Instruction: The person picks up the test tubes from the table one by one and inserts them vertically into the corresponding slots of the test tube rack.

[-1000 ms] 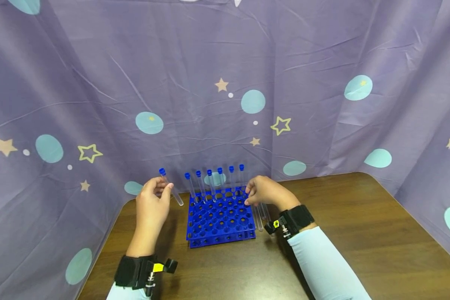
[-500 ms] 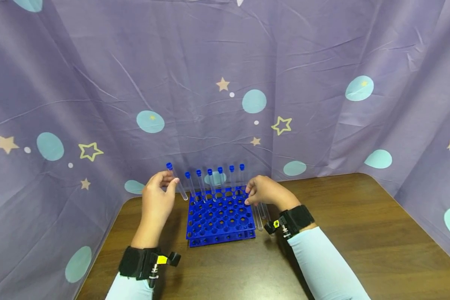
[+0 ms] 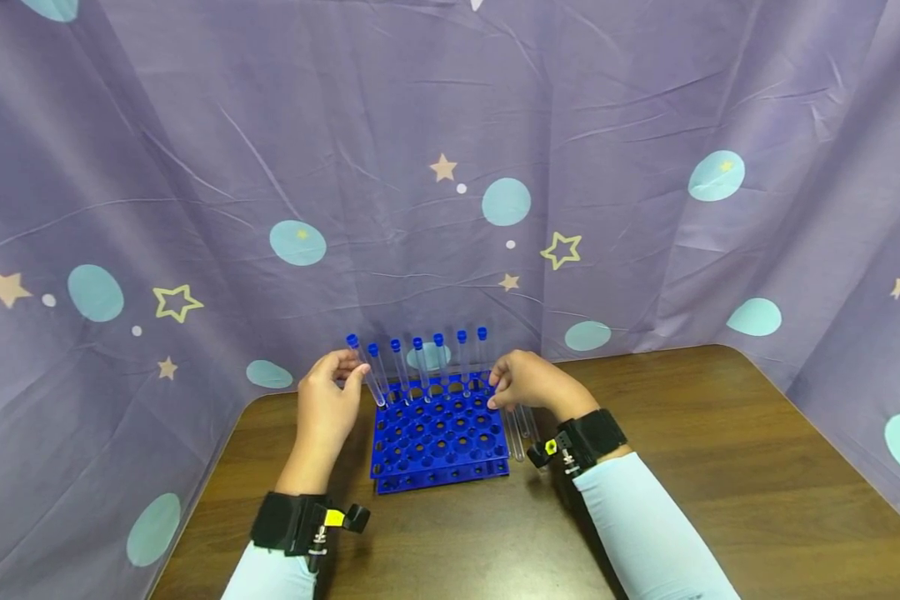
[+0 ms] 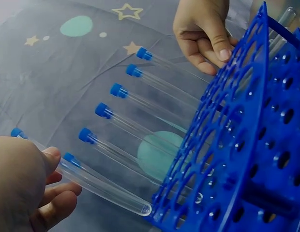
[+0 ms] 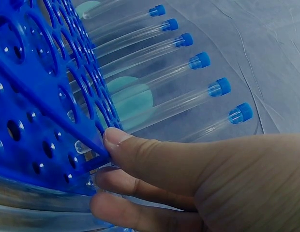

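Note:
A blue test tube rack [image 3: 438, 454] with rows of round holes stands on the table. My left hand [image 3: 328, 408] pinches a clear test tube [image 4: 109, 193] with a blue cap between thumb and fingers. That tube leans, cap up to the left, and its rounded bottom is at the rack's back left corner. Several capped test tubes [image 5: 159, 63] stand in a line along the back row. At the back right corner my right hand [image 3: 536, 387] grips the rack's edge, the thumb [image 5: 121, 142] on the upper plate and the fingers curled below it.
Several clear tubes [image 3: 517, 437] lie on the wooden table [image 3: 682, 467] just right of the rack, partly under the right forearm. A purple curtain [image 3: 390, 167] with stars and dots hangs right behind the table. Each wrist wears a black strap with a small camera.
My left hand has moved right with the test tube, bringing its lower end from beside the rack to the back left corner. The right hand stays on the rack.

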Demonstrator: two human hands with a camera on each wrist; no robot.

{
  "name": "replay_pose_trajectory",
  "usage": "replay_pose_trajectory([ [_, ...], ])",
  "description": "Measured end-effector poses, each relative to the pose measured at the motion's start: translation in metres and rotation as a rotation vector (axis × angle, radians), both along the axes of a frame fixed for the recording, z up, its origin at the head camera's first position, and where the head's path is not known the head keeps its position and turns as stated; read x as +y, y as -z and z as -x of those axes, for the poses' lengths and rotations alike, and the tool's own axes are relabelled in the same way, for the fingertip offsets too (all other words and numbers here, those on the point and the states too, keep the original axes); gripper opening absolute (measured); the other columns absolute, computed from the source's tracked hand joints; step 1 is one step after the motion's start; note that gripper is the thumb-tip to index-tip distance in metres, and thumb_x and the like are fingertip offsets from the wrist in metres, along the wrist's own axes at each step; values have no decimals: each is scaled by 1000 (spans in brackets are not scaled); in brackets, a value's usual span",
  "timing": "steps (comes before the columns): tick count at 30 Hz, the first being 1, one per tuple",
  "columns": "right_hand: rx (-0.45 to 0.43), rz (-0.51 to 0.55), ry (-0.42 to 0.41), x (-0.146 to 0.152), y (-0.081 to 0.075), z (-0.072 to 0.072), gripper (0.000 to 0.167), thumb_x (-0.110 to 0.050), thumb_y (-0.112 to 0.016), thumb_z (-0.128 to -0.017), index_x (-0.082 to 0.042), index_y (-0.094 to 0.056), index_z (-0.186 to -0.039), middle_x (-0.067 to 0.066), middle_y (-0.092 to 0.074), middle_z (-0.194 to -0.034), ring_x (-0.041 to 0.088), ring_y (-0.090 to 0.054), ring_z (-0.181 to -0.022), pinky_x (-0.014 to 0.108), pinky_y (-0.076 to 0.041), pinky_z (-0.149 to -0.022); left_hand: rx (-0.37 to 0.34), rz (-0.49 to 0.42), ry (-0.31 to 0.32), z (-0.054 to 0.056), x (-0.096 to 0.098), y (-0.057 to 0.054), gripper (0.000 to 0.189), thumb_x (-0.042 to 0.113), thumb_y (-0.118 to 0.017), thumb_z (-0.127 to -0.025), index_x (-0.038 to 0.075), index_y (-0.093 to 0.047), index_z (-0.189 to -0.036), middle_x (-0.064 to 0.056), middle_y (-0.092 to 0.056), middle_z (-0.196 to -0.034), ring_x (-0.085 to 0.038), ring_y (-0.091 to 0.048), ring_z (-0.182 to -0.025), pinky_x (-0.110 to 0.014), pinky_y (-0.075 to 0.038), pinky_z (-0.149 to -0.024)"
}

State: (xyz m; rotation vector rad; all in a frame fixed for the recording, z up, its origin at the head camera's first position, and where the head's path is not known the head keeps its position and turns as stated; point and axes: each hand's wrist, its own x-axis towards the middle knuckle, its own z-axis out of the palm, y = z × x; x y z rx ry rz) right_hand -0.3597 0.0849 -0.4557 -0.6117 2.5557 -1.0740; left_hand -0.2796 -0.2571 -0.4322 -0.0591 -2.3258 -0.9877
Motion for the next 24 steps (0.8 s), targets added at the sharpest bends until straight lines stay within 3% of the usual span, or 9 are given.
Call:
replay_pose_trajectory([
  [16,-12,5,23,-2,-2,-1,39,-16,-96,-93,-1,-77,-123,1,-83,-93,28,-83,-83,38,-67,-85,-96,55,38,4,1,24,27,13,-78,-109,-2,-75,-132,-20,-80,-121,-40,-79,-110,-57,-64,-96],
  [24,-14,6,18,-2,-1,0,39,-15,-96,-92,0,-77,-122,2,-82,-91,28,-83,-82,37,-66,-82,-161,58,64,3,-1,31,28,16,-75,-112,-1,-74,-134,-18,-79,-123,-39,-78,-113,-57,-63,-101],
])
